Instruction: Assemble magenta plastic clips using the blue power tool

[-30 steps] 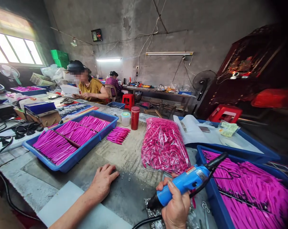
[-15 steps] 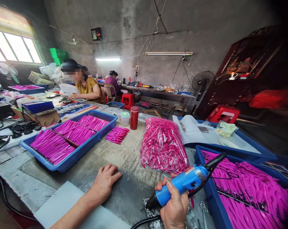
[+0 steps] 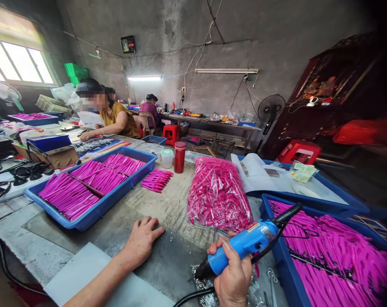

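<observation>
My right hand (image 3: 233, 273) is wrapped around a blue electric screwdriver (image 3: 240, 251), its dark tip slanting down to the left over a bag of small metal parts (image 3: 206, 285). On the dark worktop (image 3: 174, 256) my left hand (image 3: 142, 238) rests palm down, fingers loosely bent and thumb apart, with nothing visible in it. Several tiny metal rings (image 3: 180, 238) lie scattered just right of its fingertips. A clear bag packed with pink handle-like pieces (image 3: 217, 192) stands beyond both hands. A small row of pink pieces (image 3: 157, 180) lies farther back on the table.
Blue trays of long pink pieces stand at left (image 3: 87, 221) and right (image 3: 278, 260). Scissors (image 3: 272, 281) lie beside the right tray. A red jar (image 3: 179, 157) and a lidded tub (image 3: 167, 160) stand behind. A co-worker (image 3: 116, 117) sits across the table; a power cord (image 3: 193, 294) runs in front.
My left thumb has moved slightly away from the fingers, and the hand has shifted little. The screwdriver stays in my right hand. Across the table, the co-worker's arm has reached farther left.
</observation>
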`<state>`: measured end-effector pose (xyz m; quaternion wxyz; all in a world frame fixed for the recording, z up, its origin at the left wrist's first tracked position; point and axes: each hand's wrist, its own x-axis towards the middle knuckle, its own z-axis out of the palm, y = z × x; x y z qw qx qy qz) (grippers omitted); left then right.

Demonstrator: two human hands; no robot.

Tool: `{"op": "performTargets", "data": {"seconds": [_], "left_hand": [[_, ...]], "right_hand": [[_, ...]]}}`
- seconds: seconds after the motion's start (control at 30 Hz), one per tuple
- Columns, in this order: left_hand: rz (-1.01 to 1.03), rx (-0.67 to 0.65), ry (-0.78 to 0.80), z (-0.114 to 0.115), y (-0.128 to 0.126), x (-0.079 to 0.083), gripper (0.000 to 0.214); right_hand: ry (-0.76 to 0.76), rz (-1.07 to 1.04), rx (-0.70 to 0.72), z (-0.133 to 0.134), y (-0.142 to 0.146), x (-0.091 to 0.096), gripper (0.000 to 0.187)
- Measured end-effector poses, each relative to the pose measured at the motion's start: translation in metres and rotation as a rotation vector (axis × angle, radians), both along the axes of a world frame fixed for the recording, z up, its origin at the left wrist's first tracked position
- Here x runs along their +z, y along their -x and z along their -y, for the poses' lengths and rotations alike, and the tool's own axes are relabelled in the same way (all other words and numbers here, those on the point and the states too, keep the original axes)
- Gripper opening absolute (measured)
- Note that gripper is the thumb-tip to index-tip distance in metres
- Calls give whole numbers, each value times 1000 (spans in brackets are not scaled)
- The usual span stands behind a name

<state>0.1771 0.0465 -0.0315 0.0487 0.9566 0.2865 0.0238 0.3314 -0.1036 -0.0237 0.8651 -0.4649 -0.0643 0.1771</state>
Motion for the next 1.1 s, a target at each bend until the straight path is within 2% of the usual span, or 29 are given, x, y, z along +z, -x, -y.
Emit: {"op": "performTargets", "data": {"seconds": [0.17,0.43,0.67,0.87,1.1], "left_hand": [[8,-3,7,0,1,2,33],[32,-44,-20,2,7,-7,36],[1,-22,7,1,2,-4,34],[40,-74,7,3,-3,-6,35],[-20,-118,-3,10,-16,2,36]], "right_hand": [[-9,2,-7,0,-1,-1,44],[-2,22,-8,0,0,-1,46],[-12,9,-12,0,0,-3,44],[-8,9,-16,-1,0,0,42],[-14,-31,-21,-1,1,4,43]]}}
